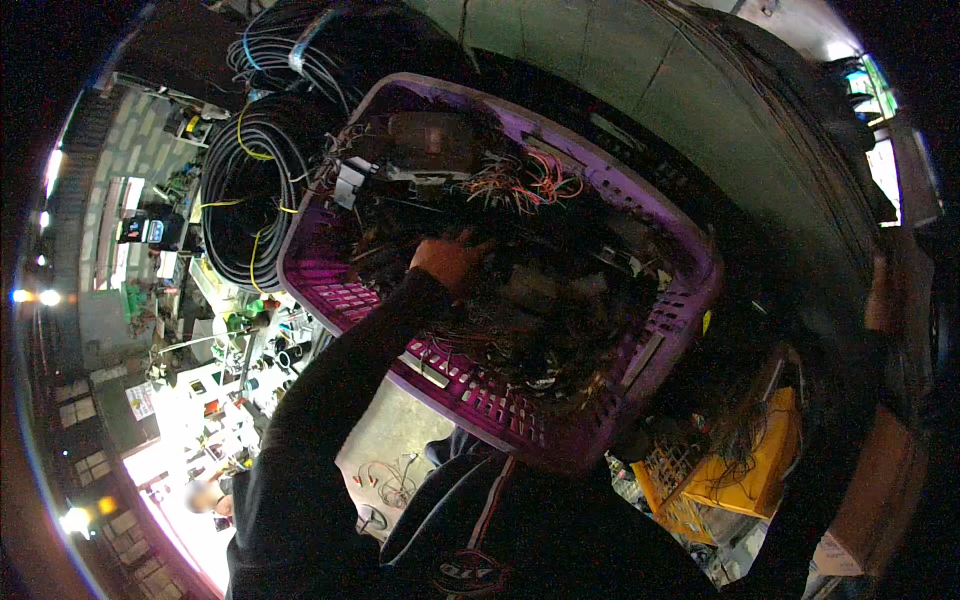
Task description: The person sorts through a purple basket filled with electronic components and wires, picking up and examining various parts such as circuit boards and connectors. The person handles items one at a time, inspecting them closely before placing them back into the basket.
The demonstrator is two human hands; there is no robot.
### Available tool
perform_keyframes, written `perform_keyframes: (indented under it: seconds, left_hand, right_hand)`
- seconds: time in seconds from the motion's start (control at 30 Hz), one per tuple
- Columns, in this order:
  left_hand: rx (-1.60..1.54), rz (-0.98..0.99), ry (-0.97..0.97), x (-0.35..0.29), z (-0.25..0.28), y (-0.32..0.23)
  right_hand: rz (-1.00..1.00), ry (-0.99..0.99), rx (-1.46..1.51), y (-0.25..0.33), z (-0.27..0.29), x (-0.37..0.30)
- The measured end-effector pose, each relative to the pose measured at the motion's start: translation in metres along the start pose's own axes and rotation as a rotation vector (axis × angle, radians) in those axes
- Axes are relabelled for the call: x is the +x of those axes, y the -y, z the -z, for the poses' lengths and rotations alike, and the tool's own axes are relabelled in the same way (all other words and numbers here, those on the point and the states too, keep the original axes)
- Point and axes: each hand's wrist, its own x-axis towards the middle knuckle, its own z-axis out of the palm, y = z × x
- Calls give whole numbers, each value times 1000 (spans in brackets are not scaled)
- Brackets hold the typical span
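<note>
While our left hand [447, 260] is down in the purple plastic basket [320, 275], our right is out of sight

Basket: rectangular, perforated walls, mid-view, right in front of us. It's full of dark mixed scrap [545, 290], mostly too dim to identify. Our left sleeve [345, 365] crosses the near-left rim; the hand is palm down on the scrap, left of centre. Fingertips blend into the dark, so we can't tell if they hold anything. Right hand: state can't be told.

Beyond our fingers, inside the basket: orange-red wire tangle [545, 180] toward the far wall, brown block [430, 135] in the far-left part, small whitish box [350, 183] near the left rim.

Outside: big black cable coil [219, 195] with yellow ties just left of the basket, smaller coil [268, 60] above it. Yellow crate [775, 455] lower right, wires on it. Concrete floor [400, 430] shows below the near rim. Bright, cluttered work area far left; a person [222, 505] at its lower end.
</note>
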Motion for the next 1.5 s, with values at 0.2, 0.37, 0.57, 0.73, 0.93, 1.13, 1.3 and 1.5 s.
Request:
perform_keyframes:
  seconds: [0.2,0.37,0.57,0.73,0.93,1.13,1.3,1.5]
  left_hand:
    - [161,204,-62,64,-96,3]
    - [-180,170,5,59,-75,11]
    - [-63,169,60,10,14,18]
    - [139,-114,-44,3,35,40]
    - [-100,90,62,4,55,62]
    - [-1332,212,-620,-36,11,42]
    - [-1710,647,-756,-19,-63,63]
    - [-1365,606,-666,25,-77,101]
  right_hand:
    - [144,-68,-2,-18,-17,14]
    - [309,-172,-178,-26,-19,16]
    - [528,-246,-392,-35,-16,0]
    - [237,-40,73,-18,-14,-5]
    - [266,-123,288,-25,-22,5]
    - [189,-84,269,-19,-32,-8]
    - [155,-84,273,-11,-27,-17]
    - [78,-111,239,-22,-48,-8]
